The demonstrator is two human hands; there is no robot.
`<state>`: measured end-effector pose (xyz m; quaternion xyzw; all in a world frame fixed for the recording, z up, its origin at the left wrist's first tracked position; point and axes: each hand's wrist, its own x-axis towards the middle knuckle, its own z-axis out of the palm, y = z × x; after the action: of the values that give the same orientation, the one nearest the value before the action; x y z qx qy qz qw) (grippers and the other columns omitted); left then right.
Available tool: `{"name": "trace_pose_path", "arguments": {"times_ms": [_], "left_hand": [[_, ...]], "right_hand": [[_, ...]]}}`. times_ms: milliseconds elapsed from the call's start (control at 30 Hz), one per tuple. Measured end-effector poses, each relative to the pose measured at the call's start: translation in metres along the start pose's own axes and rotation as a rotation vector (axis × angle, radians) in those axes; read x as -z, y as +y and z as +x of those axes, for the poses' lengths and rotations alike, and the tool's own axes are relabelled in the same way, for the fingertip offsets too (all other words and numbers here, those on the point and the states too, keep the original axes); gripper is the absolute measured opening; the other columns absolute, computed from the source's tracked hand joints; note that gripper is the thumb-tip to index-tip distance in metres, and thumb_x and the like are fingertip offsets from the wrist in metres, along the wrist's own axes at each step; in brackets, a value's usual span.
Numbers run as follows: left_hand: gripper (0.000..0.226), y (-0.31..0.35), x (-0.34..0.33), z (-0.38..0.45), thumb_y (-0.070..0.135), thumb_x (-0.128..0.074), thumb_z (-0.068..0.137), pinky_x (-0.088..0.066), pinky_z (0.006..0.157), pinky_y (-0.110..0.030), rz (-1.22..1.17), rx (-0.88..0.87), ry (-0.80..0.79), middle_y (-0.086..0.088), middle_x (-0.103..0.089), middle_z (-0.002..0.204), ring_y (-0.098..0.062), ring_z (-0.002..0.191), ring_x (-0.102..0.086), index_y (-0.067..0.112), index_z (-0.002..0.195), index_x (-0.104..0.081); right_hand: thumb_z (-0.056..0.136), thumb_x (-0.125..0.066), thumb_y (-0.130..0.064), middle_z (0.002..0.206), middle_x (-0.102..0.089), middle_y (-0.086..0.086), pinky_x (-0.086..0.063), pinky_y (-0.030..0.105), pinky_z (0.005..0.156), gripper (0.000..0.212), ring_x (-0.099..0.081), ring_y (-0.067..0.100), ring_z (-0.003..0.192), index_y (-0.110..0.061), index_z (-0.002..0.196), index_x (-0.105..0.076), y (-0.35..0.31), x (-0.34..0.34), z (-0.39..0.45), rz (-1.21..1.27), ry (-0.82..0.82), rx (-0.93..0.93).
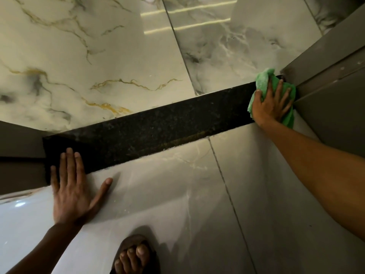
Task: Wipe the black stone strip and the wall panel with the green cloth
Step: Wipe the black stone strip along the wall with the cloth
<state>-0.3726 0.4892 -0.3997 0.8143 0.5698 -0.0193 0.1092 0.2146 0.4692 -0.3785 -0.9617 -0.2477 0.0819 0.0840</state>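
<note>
The green cloth (262,84) lies bunched at the right end of the black stone strip (150,129), just where the strip meets the grey wall panel (325,80), and the right hand (270,104) presses it flat there with fingers spread, a grip that is open rather than clamped. At the strip's left end the left hand (73,186) rests palm down, fingers apart, holding nothing, its fingertips on the strip and its palm on the pale floor tile (158,194). A sandalled foot (134,256) stands on that tile below the strip.

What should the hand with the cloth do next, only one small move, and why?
Probably slide the green cloth leftward along the black strip: the right hand presses it at the strip's right end, beside the grey panel, and the rest lies uncovered.
</note>
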Motion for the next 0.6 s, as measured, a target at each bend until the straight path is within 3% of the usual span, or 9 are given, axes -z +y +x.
{"name": "trace_pose_path", "arguments": {"times_ms": [233, 400, 600], "left_hand": [[0.118, -0.005, -0.008, 0.0, 0.089, -0.025, 0.099, -0.002, 0.142, -0.058, 0.016, -0.001, 0.027, -0.006, 0.015, 0.191, -0.026, 0.178, 0.009, 0.008, 0.181, 0.0], [0.118, -0.007, -0.011, 0.0, 0.089, -0.03, 0.099, 0.003, 0.142, -0.048, 0.016, 0.0, 0.047, -0.004, 0.016, 0.191, -0.026, 0.178, 0.01, 0.011, 0.182, 0.004], [0.117, -0.006, -0.011, 0.001, 0.089, -0.034, 0.1, 0.002, 0.142, -0.05, 0.017, 0.013, 0.062, -0.004, 0.015, 0.191, -0.025, 0.178, 0.01, 0.015, 0.182, 0.006]], "right_hand": [[0.113, -0.034, -0.052, 0.185, -0.005, 0.0, 0.002, 0.058, 0.137, 0.065, 0.002, 0.03, 0.171, -0.031, 0.173, -0.023, -0.019, -0.004, -0.032, -0.033, -0.021, 0.119], [0.113, -0.037, -0.051, 0.184, -0.008, 0.001, 0.0, 0.058, 0.137, 0.064, 0.0, 0.031, 0.171, -0.029, 0.172, -0.027, -0.042, -0.018, -0.066, -0.048, -0.021, 0.281], [0.108, -0.034, -0.055, 0.184, -0.014, 0.002, -0.008, 0.061, 0.136, 0.067, -0.008, 0.036, 0.17, -0.034, 0.172, -0.027, -0.078, -0.04, -0.122, -0.07, 0.009, 0.508]]}}
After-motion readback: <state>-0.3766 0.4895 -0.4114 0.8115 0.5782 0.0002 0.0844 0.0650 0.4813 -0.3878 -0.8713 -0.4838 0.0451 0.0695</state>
